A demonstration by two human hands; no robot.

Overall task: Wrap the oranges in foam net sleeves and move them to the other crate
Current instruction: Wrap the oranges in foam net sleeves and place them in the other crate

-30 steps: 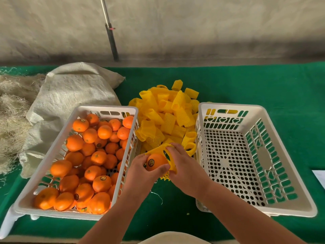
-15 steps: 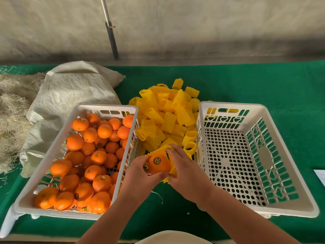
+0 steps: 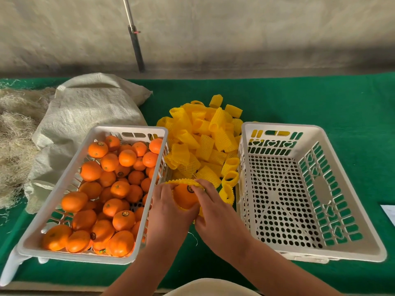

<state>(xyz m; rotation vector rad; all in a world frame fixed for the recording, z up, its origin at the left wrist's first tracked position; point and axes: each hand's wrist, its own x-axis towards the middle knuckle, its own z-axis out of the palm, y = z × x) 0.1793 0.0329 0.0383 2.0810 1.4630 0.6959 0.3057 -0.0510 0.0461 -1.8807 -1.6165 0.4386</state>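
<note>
- Fingers (image 3: 208, 190) of the right hand (image 3: 215, 212) pinch the rim of a yellow foam net sleeve (image 3: 185, 181), stretched over the top of a single orange (image 3: 184, 197) with a dark round sticker.
- The left hand (image 3: 168, 207) grasps the same orange from the other side, fingers curled round fruit and sleeve; the orange sits partly inside the net, held between the two crates, above the green desk (image 3: 320, 99).
- Just beyond the hands, a loose heap of yellow sleeves (image 3: 203, 137) lies on the desk in the gap between the crates.
- On the left, a white plastic crate (image 3: 64, 184) is heaped with bare oranges (image 3: 111, 189), several carrying stickers.
- On the right, a second white crate (image 3: 316, 133), perforated at floor and walls, shows only its bare bottom.
- Behind the left crate a pale woven sack (image 3: 89, 110) slumps on the desk, with a tangle of dry straw-like fibre (image 3: 15, 133) at the far left edge.
- A thin pole (image 3: 135, 43) leans against the grey wall (image 3: 256, 28) behind the desk.
- A white sheet's corner (image 3: 390, 212) pokes in at the right edge.
</note>
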